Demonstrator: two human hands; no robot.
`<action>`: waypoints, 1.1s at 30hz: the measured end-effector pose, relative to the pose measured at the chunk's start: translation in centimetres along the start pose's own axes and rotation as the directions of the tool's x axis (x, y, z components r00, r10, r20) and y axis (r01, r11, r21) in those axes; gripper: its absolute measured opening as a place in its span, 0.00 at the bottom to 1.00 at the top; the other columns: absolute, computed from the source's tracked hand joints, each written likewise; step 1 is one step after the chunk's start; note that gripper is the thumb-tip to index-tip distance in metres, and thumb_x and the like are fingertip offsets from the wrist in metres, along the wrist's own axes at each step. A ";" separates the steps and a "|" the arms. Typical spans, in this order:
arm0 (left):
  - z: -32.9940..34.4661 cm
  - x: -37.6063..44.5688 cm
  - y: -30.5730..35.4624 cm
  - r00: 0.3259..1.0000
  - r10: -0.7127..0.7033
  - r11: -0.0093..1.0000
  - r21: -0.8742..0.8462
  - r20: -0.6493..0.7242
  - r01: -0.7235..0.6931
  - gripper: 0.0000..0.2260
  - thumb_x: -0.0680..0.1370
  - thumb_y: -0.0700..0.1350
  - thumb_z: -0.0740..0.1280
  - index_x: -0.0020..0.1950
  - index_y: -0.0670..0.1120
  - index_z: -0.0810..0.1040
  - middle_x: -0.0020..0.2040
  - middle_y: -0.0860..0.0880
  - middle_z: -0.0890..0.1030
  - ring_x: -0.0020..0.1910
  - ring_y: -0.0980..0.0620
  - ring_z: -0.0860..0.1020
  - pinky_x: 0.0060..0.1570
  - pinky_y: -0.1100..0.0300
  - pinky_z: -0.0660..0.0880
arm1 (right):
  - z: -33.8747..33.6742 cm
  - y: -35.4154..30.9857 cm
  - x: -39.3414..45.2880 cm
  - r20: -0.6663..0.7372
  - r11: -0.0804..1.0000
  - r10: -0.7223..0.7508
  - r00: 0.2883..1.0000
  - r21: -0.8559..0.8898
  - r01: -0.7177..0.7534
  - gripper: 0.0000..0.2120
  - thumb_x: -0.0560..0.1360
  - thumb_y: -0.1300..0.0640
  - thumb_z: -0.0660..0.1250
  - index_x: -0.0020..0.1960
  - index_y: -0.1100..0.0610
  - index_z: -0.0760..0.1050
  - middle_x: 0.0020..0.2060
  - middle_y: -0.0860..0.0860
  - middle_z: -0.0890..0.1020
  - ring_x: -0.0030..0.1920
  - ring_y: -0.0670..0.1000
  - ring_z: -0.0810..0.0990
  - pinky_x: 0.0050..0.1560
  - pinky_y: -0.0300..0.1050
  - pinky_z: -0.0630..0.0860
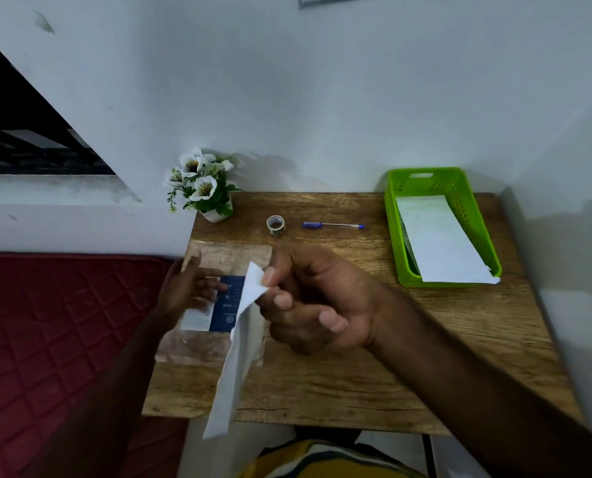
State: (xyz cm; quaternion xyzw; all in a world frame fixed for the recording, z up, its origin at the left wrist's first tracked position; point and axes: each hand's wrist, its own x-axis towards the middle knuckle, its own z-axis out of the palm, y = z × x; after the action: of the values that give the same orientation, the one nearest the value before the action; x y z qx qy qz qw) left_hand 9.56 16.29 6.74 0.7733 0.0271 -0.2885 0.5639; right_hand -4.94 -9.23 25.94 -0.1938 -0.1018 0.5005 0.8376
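Step, judged: lifting paper strip (234, 367) away, centre frame | right hand (318, 301) pinches its top end between thumb and forefinger | left hand (187, 291), fingers straight, presses blue card (227, 305) onto clear sheet (229, 257), left-centre | Next: steady pull, card pinned.

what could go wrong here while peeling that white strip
The white paper strip, pinched only at its top corner by the right hand, could tear. The left hand steadies the blue card just with fingertips, so it may shift against the clear film and end up crooked.
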 end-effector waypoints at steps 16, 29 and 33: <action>0.6 1.4 1.9 0.946 -0.082 0.948 -0.269 0.314 0.172 0.31 0.63 0.51 0.85 0.63 0.41 0.83 0.64 0.38 0.81 0.52 0.47 0.84 0.48 0.52 0.83 | -10.2 0.0 -4.9 -0.348 0.993 -0.014 0.937 -0.115 -0.028 0.10 0.71 0.54 0.66 0.34 0.57 0.76 0.18 0.49 0.70 0.17 0.44 0.60 0.18 0.33 0.55; 0.8 6.5 1.5 0.959 0.148 0.957 0.278 -0.240 -0.079 0.12 0.77 0.50 0.75 0.57 0.46 0.84 0.51 0.48 0.86 0.45 0.49 0.84 0.44 0.53 0.80 | -17.9 4.5 -2.7 -0.895 0.706 -0.438 0.087 -0.402 -0.584 0.16 0.77 0.52 0.64 0.39 0.61 0.82 0.27 0.54 0.83 0.24 0.50 0.78 0.28 0.39 0.72; 1.9 7.2 -0.2 0.862 0.398 0.721 0.688 -0.313 -0.083 0.19 0.75 0.51 0.74 0.61 0.42 0.79 0.57 0.41 0.81 0.54 0.38 0.79 0.53 0.43 0.78 | -19.8 5.9 -2.4 -0.815 0.486 -0.578 0.036 -0.379 -0.787 0.15 0.75 0.51 0.64 0.33 0.57 0.77 0.29 0.50 0.80 0.35 0.53 0.82 0.38 0.45 0.76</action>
State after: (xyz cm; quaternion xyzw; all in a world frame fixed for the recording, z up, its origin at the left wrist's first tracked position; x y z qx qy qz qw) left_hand 14.72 12.63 2.78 0.9612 -0.0521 -0.0190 0.2703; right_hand -3.63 -13.25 5.55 -0.8713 0.2931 0.1609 0.3593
